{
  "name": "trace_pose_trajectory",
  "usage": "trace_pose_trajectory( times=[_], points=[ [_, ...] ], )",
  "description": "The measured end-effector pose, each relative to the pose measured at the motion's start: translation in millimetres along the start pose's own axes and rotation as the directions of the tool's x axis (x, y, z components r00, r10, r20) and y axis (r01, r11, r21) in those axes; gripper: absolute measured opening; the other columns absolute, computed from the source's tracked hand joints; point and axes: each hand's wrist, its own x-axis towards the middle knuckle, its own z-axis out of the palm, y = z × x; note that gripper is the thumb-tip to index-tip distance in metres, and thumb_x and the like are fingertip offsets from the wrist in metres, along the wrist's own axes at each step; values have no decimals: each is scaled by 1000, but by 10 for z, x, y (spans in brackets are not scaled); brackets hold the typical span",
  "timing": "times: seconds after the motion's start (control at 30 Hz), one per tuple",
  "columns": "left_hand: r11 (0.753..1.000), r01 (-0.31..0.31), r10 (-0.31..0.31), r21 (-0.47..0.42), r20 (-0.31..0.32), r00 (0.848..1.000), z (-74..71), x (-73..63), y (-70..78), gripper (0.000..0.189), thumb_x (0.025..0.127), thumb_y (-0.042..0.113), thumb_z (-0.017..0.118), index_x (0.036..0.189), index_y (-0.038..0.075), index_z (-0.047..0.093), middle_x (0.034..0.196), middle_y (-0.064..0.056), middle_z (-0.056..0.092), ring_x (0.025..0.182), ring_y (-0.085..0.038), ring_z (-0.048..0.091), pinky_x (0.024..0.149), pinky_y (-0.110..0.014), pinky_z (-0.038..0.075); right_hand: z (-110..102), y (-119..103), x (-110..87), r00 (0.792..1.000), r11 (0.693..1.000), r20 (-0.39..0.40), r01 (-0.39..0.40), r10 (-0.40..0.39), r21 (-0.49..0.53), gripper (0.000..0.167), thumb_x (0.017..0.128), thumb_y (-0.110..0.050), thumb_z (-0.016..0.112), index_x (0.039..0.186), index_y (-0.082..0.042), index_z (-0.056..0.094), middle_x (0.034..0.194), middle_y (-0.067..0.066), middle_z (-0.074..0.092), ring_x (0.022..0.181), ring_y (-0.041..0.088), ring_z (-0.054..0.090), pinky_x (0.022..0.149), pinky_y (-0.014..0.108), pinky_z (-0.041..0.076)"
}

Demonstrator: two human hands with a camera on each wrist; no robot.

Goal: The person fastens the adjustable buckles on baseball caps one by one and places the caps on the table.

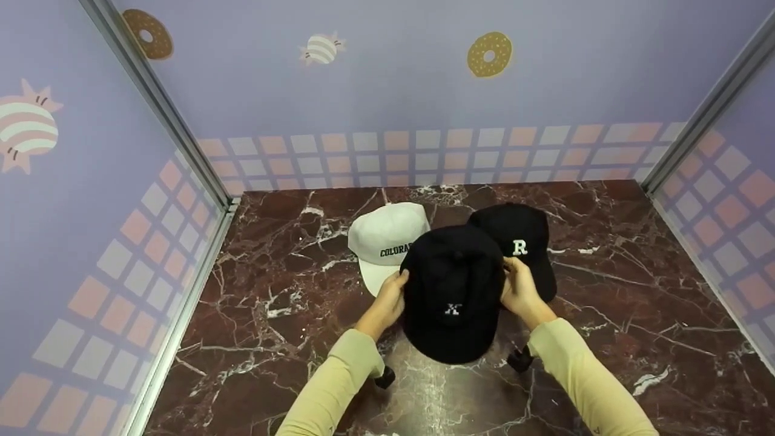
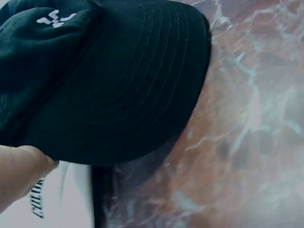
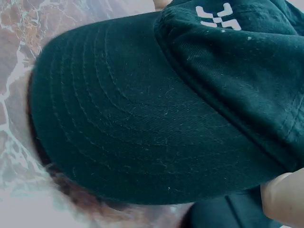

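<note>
Both hands hold a black baseball cap [image 1: 454,284] above the table, its brim toward the person and a small white emblem on its front. My left hand [image 1: 390,300] grips the cap's left side; in the left wrist view its thumb [image 2: 28,166] shows at the edge where crown meets brim. On the opposite side my right hand [image 1: 522,289] grips the cap, the fingers partly hidden behind it. Behind it to the left lies a white cap [image 1: 387,233] with dark lettering, partly covered. To the right behind lies another black cap [image 1: 521,224] bearing a white R.
A dark red marbled table [image 1: 260,303] with white veins lies below. Purple panels with a checkered band [image 1: 363,157] enclose it at the back and both sides, joined by grey metal posts [image 1: 175,121].
</note>
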Motion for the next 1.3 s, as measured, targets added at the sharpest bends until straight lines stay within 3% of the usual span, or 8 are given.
trace_pose_trajectory(
  times=[0.23,0.63,0.8,0.93,1.0,1.1,1.17,1.3],
  points=[
    [987,152,-141,58,-166,976,-610,665,-884,63,87,47,43,135,8,31,137,-2,34,122,-14,35,100,-27,31,-104,153,67,996,994,-85,-42,33,-105,34,90,-29,36,68,-19,59,73,-6,59,70,9,56,72,24,43],
    [975,183,-150,124,-231,961,-836,635,-1052,49,87,46,45,124,14,45,124,-1,46,114,-15,43,95,-29,36,-175,228,52,999,774,-46,-27,-3,-633,63,90,-42,40,137,-3,21,137,15,31,122,28,36,101,40,28],
    [976,187,-152,110,-266,952,-910,713,-1114,45,87,42,46,123,15,43,118,-6,49,104,-23,49,86,-38,41,-26,105,23,985,480,6,88,-170,-873,73,86,-30,52,140,1,13,143,24,18,131,35,20,106,46,20],
    [975,210,-183,78,-269,946,-1571,1410,-1857,50,74,56,56,115,30,47,110,1,52,94,-21,53,73,-38,45,167,24,27,957,262,169,230,-238,-937,77,78,-16,60,140,-2,16,145,22,13,134,36,7,107,49,10],
    [971,233,-207,56,-296,933,-1600,1485,-1885,49,69,57,60,110,32,49,107,1,53,93,-21,54,72,-38,46,265,12,41,933,158,270,312,-238,-937,80,73,-9,62,139,-2,19,146,21,12,134,37,2,106,52,8],
    [970,238,-203,56,-353,913,-1363,1323,-1628,38,75,47,58,108,29,50,103,0,54,87,-20,54,71,-36,45,411,17,75,878,-105,414,401,-241,-910,78,66,-6,63,136,-2,30,143,23,19,133,40,7,103,58,13],
    [971,225,-177,86,-377,909,-945,913,-1144,33,81,39,52,110,24,49,101,-1,53,84,-17,51,73,-32,42,490,33,106,848,-302,478,405,-227,-863,73,65,-8,64,132,-2,37,142,22,24,132,40,13,100,59,18],
    [969,219,-161,114,-382,910,-825,814,-1013,34,84,37,48,116,25,45,107,4,48,91,-13,45,78,-30,37,599,88,160,825,-598,535,338,-183,-727,64,69,-16,65,128,-2,44,140,17,32,132,33,23,99,56,23]
  ],
)
